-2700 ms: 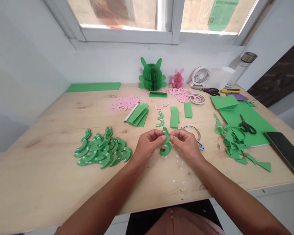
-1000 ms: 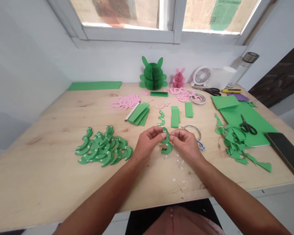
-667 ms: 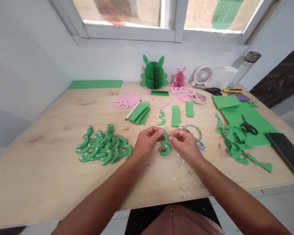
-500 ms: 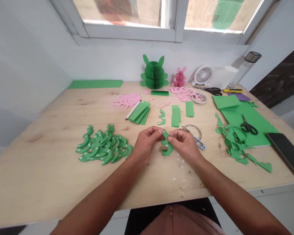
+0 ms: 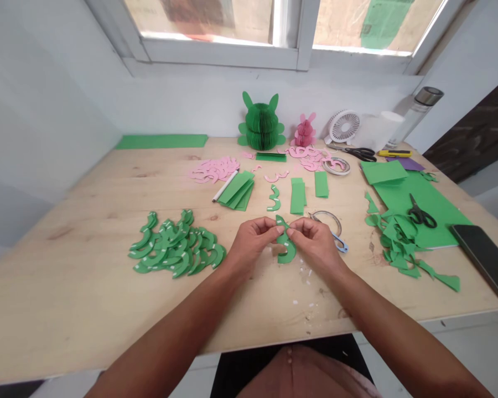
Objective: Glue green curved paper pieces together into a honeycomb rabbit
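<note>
Between my two hands is a green wavy paper cutout [image 5: 288, 251] with small white strips on it. My left hand [image 5: 255, 239] pinches its upper left side, thumb on top. On the other edge, my right hand [image 5: 313, 239] pinches it with thumb and forefinger. Just beyond my fingers lies a similar green cutout [image 5: 275, 199], flat on the table. A heap of curved green cutouts [image 5: 178, 246], many bearing white strips, sits left of my left hand. Close by my right hand are a tape roll [image 5: 334, 217] and a light-blue cutter [image 5: 341, 243], partly hidden.
Folded green papers [image 5: 237, 190] and a white pen [image 5: 226, 186] lie ahead, with pink cutouts [image 5: 216, 168] behind. Green scraps [image 5: 400, 240], black scissors [image 5: 421, 213] and a phone [image 5: 483, 257] are at right. A green honeycomb paper figure [image 5: 261, 126] and a fan [image 5: 343, 127] stand at the back.
The green cutout in my hands has shifted slightly right and turned a little. My left fingers have moved slightly right along with it. The other things lie as before.
</note>
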The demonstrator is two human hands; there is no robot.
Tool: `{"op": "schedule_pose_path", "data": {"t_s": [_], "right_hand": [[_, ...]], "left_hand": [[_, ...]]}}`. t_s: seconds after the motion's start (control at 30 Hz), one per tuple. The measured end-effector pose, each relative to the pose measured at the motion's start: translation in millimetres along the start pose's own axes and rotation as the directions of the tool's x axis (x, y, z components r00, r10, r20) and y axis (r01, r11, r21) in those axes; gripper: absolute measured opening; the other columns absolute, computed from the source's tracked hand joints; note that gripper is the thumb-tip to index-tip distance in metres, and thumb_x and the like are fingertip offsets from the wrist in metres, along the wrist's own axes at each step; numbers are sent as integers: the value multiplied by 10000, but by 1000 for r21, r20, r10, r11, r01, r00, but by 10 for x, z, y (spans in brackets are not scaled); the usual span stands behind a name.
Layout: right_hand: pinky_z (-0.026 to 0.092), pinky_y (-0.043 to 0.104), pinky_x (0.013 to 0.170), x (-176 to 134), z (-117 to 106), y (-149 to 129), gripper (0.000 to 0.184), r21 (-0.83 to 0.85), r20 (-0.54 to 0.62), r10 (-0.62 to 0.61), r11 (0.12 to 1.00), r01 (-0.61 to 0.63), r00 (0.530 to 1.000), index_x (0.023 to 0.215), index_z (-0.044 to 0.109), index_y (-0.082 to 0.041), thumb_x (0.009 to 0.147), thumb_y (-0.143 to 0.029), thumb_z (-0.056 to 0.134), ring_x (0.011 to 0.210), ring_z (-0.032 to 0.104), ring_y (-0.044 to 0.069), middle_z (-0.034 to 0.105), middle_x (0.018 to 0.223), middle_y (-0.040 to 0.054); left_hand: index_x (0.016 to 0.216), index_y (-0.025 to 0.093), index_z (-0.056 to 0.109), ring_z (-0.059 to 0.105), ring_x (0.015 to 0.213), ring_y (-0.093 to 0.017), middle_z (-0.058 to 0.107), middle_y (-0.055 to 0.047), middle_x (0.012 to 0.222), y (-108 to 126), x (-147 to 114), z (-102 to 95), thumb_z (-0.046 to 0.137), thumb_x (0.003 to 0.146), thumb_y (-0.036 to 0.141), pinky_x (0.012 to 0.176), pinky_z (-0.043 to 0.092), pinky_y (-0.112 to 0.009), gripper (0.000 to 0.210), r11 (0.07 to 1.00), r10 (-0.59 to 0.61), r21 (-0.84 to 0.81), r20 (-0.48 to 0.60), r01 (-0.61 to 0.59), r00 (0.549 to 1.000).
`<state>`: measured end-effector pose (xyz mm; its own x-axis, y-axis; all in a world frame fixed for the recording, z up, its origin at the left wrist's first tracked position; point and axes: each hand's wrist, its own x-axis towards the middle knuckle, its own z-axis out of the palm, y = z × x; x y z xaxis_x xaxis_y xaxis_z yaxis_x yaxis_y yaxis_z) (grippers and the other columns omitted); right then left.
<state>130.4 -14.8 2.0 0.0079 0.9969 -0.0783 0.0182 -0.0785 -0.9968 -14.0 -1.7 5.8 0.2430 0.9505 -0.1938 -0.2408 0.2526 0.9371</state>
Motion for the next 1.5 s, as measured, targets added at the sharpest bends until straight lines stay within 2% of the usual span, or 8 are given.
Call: {"op": "schedule_pose_path", "data": {"t_s": [0.13,0.4,0.73,0.87,1.1,1.33,1.5], "right_hand": [[311,223,462,-13,7,-50,176,9,0,24,1000,-24,1000,643,603,-170,675,-330,665,481,426,87,520,530,-41],[338,233,515,14,0,-80,213,201,13,137,970,-137,991,638,612,-167,631,-359,704,501,455,90,553,545,-33],[332,230,534,12,-13,-39,177,268,14,123,956,-122,992,645,626,-163,649,-316,715,521,452,87,556,554,-36],[340,236,563,12,-23,-31,176,280,42,90,955,-99,995,643,621,-168,690,-325,685,546,458,94,556,565,-32],[313,244,554,5,-20,-41,184,230,54,54,971,-65,997,643,609,-172,710,-337,657,546,420,94,524,574,-35],[334,248,553,0,-23,-53,174,103,41,13,995,-17,999,668,620,-181,743,-338,619,558,456,108,541,562,-26],[340,258,549,-4,-29,-57,222,70,118,17,997,-26,993,689,638,-181,763,-387,603,570,475,121,562,570,-11]], "left_hand": [[640,135,645,547,576,-105,620,-12,624,9,-2,1,742,638,291,588,451,-232,183,1000,23,0,0,-23,1000],[736,142,681,598,640,-138,671,-42,698,30,-13,11,704,668,275,621,483,-255,151,1000,0,-16,71,1,997],[730,139,657,580,568,-127,642,-31,663,49,-21,8,709,659,274,582,466,-259,161,999,-50,13,60,50,997],[725,137,655,567,597,-126,633,-37,691,31,-3,-6,707,669,285,609,467,-268,167,998,-34,-45,76,37,997],[751,136,641,568,583,-109,631,-14,698,36,19,-7,744,638,273,619,464,-257,206,985,-59,-158,38,64,998],[754,135,639,580,572,-101,617,10,658,21,43,-25,760,623,227,617,466,-249,201,968,-17,-252,-71,-1,997],[746,135,643,577,567,-89,602,24,644,36,47,-25,781,603,223,617,464,-238,217,952,-18,-304,-94,-11,995]]}}
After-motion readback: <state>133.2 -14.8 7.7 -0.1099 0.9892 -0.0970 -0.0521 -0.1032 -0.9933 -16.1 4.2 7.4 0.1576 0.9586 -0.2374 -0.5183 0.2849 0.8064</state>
